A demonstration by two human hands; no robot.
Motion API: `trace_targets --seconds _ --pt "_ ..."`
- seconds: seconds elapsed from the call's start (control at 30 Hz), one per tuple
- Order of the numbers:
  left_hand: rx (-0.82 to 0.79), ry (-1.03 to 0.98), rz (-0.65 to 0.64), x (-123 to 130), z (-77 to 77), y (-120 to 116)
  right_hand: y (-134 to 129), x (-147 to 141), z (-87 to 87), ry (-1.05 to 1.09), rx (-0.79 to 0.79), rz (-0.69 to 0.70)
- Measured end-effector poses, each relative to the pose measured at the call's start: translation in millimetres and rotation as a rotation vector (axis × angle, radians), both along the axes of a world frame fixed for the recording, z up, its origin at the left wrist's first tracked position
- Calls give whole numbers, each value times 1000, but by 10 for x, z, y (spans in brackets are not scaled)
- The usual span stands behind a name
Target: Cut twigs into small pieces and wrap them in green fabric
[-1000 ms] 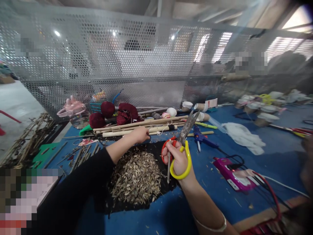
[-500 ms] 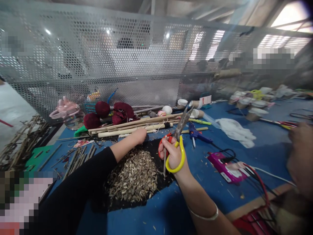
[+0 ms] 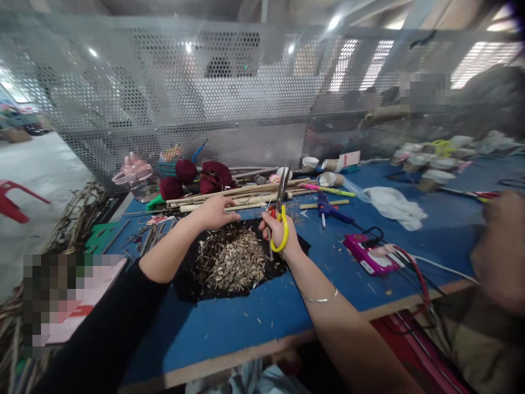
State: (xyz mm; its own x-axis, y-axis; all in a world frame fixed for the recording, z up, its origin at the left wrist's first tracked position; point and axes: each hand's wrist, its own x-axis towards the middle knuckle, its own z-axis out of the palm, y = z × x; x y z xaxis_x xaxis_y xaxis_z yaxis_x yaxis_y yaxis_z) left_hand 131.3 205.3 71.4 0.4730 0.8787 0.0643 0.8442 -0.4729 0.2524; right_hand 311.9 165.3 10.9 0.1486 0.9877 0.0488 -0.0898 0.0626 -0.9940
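My right hand (image 3: 282, 234) is closed on the scissors (image 3: 283, 191), which have red and yellow handles and blades pointing up and away. A thin stick piece (image 3: 269, 243) hangs down from the same hand. To its left, my left hand (image 3: 219, 212) is held over the far edge of a black cloth (image 3: 186, 279), fingers apart and nothing in them. On the cloth lies a heap of small brown stick cuttings (image 3: 235, 260). Pale long sticks (image 3: 254, 195) lie just beyond my left hand.
A blue glue gun (image 3: 328, 208), a magenta device (image 3: 371, 254) with cables and a white cloth (image 3: 396, 207) are on the right. Dark red balls (image 3: 186, 171) stand at the back. Cut twigs (image 3: 151, 238) lie left. Another person's arm (image 3: 500, 251) shows at the right.
The view has shifted. My left hand has gone from closed to spread fingers near the far edge of the cloth. My right hand still holds the scissors, their blades now closer together.
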Motion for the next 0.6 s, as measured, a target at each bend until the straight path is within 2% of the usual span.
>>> trace_targets --seconds 0.1,0.13,0.2,0.27,0.4,0.6 --pt "206 -19 304 68 -195 -518 5 -10 -18 0 35 -23" --pt "245 3 341 120 -281 -695 14 -5 -27 14 40 -41" --pt "284 58 287 229 -452 -1000 42 18 -50 33 29 -85" --pt "310 108 222 311 -596 -1201 78 52 -80 23 -5 -120" --pt "352 158 179 356 -759 -1292 153 119 -161 16 -76 -162" --pt "367 130 248 358 -783 -1214 210 141 -238 46 -105 -169"
